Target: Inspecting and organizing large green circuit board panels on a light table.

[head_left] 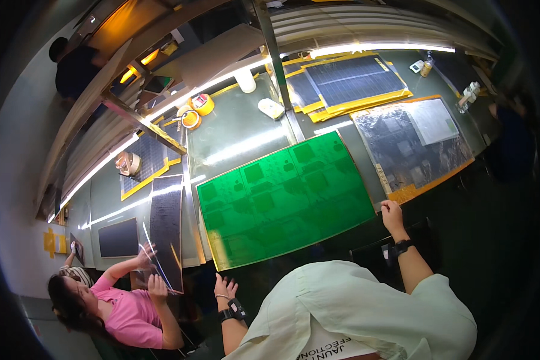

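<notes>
A large green panel [288, 201] with darker square patterns lies tilted on the worktable in front of me, its near edge reaching the table's front. My left hand [225, 287] is just below the panel's near left corner, fingers apart, with nothing visible in them. By the near right corner is my right hand [393, 217], its fingers curled closed; whatever they may hold is hidden. Each wrist wears a black strapped device. Right of the green panel lies a dark sheet [396, 144] under clear film, edged in yellow, with a pale square sheet [433, 122] on it.
Yellow-edged dark panels [357, 81] are stacked at the back. Tape rolls [201, 105], a white cup [245, 80] and a bottle [426, 65] stand behind. A co-worker in pink [132, 312] handles a dark panel [166, 228] at left. A metal post [273, 54] rises mid-table.
</notes>
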{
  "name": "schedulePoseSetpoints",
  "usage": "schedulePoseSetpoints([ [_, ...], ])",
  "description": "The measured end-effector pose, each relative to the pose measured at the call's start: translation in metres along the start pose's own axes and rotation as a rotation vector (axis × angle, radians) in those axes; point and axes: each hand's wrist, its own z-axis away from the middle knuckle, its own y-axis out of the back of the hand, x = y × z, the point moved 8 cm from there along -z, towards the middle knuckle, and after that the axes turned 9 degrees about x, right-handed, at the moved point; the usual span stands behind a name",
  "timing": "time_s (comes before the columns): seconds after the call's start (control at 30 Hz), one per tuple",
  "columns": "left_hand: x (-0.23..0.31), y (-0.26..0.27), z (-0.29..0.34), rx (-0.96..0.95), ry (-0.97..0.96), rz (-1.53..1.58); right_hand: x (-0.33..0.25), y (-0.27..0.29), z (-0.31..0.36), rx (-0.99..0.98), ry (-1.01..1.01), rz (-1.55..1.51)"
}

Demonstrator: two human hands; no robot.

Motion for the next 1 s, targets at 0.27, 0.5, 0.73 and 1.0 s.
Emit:
schedulePoseSetpoints([
  [0.27,0.021,-0.027,-0.011,-0.201,-0.02,0.144,-0.014,-0.022,0.012,-0.205,-0.126,-0.012],
  [0.5,0.039,-0.033,-0.005,-0.173,-0.118,0.093,0.007,-0.02,0.014,-0.102,-0.086,-0.151],
  [0.73,0.039,-0.039,0.008,-0.197,0.053,0.422,0.043,-0.042,0.01,-0.259,-0.282,-0.161],
  [1.0,0.057,-0.038,0.037,-0.284,0.049,0.525,0.028,-0.051,0.02,-0.418,-0.706,-0.536],
])
